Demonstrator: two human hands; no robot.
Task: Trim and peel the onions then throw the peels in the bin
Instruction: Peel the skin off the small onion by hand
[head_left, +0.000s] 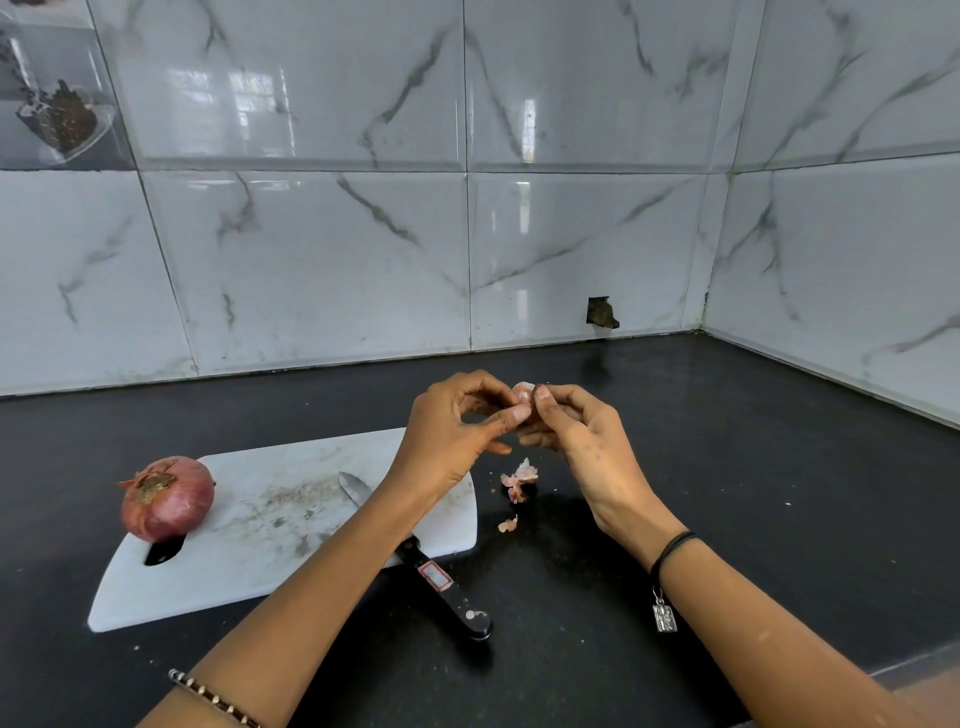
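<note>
Above the dark counter, both hands meet around a small pale pink onion (523, 391), mostly hidden by the fingers. My right hand (576, 441) cups it from the right. My left hand (457, 436) pinches its skin between thumb and fingertips. Loose pink peels (518, 478) lie on the counter just under the hands, with one more scrap (509, 525) nearer me. A whole red onion (167, 498), unpeeled, sits on the left end of the white cutting board (249, 540).
A black-handled knife (441, 582) lies across the board's right end, blade partly under my left forearm, handle over the counter. The black counter (727, 467) runs into a tiled corner at the back right. No bin is in view.
</note>
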